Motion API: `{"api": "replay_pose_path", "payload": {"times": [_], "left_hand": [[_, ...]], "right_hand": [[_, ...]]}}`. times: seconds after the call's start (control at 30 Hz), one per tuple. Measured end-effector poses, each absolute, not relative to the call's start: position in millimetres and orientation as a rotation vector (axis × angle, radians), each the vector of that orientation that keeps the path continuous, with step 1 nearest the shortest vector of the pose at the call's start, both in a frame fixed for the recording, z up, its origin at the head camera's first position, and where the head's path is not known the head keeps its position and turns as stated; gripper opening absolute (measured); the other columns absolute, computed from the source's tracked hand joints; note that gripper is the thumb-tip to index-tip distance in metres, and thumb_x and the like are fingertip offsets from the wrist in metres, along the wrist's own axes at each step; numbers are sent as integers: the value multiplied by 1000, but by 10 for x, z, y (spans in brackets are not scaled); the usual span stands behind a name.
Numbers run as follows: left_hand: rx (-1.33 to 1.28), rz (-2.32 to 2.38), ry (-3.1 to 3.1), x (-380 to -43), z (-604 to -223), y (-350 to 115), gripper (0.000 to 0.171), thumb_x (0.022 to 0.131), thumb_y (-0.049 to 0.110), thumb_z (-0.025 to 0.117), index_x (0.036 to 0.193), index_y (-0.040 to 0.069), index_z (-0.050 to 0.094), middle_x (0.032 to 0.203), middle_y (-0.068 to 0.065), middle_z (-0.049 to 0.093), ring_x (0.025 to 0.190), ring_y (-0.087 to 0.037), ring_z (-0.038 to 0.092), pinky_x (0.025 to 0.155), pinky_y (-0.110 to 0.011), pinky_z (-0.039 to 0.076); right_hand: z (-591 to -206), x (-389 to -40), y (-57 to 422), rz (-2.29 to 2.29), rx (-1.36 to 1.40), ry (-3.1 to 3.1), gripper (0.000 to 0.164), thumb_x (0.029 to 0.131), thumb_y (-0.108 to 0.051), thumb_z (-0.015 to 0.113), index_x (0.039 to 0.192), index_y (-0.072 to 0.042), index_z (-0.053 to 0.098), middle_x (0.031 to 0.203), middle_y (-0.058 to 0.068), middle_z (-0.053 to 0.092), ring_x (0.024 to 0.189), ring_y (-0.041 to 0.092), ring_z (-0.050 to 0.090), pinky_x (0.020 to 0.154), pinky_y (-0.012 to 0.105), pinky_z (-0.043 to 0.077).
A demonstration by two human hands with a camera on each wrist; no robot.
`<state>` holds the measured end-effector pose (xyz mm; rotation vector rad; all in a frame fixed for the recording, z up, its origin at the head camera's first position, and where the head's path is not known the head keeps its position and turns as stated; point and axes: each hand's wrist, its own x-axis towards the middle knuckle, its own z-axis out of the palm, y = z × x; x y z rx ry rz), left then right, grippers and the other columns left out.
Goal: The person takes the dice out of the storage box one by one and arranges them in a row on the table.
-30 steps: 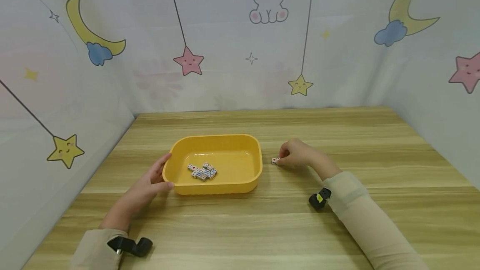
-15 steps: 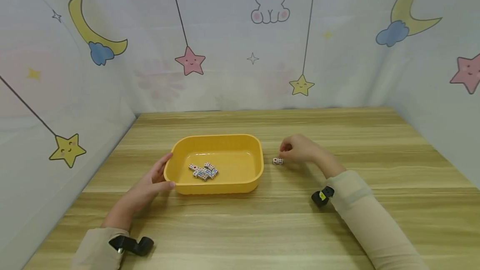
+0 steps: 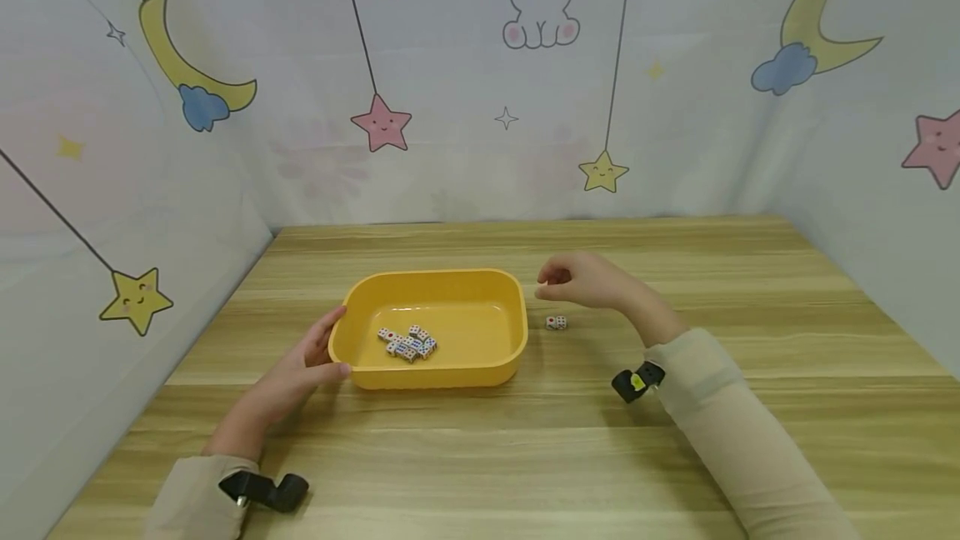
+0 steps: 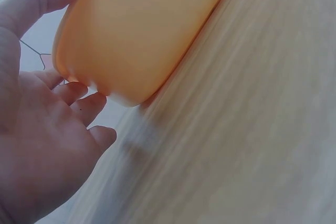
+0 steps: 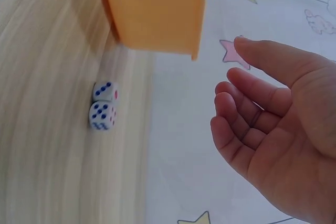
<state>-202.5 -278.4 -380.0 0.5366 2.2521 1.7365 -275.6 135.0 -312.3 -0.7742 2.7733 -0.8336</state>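
Note:
At the left end of a yellow plastic tray [image 3: 442,377], my left hand [image 3: 296,369] holds the wall, thumb at the near corner and fingers along the outer side. In the left wrist view, bent fingertips [image 4: 94,103] meet the tray's wall. My right hand [image 3: 588,280] is raised just right of the tray, its fingers loosely curled and nothing between thumb and fingertips. On the table below it, two white dice [image 3: 557,322] lie side by side; blue and red pips show on these dice [image 5: 104,106] in the right wrist view.
Several white dice [image 3: 408,344] are grouped in the left part of the tray. The wood-grain table [image 3: 480,457] ends at a pale curtain [image 3: 450,182] with cartoon prints. Black wrist cameras are strapped to both sleeves.
My right hand has left the two dice, moving up and toward the tray with its thumb and fingers parting. The left hand stays on the tray, and the dice keep their places.

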Motion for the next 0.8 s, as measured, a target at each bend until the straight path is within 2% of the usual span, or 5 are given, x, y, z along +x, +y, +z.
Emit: {"api": "replay_pose_path", "payload": {"times": [0.6, 0.8], "left_hand": [[523, 1736, 2250, -2037, -3816, -2787, 85, 83, 9, 59, 144, 10, 0, 151, -13, 0, 135, -36, 8, 89, -6, 31], [522, 1730, 2255, -2035, -3809, -2782, 85, 83, 10, 59, 144, 10, 0, 151, -13, 0, 135, -36, 8, 89, -5, 31]], "right_hand": [[-3043, -2732, 862, -859, -935, 2700, 22, 83, -33, 62, 97, -16, 63, 88, -5, 62, 80, 11, 56, 73, 25, 47], [-3048, -2717, 694, -843, -991, 2670, 29, 83, -33, 62, 102, -11, 64, 89, -5, 62, 82, 10, 55, 74, 24, 47]]}}
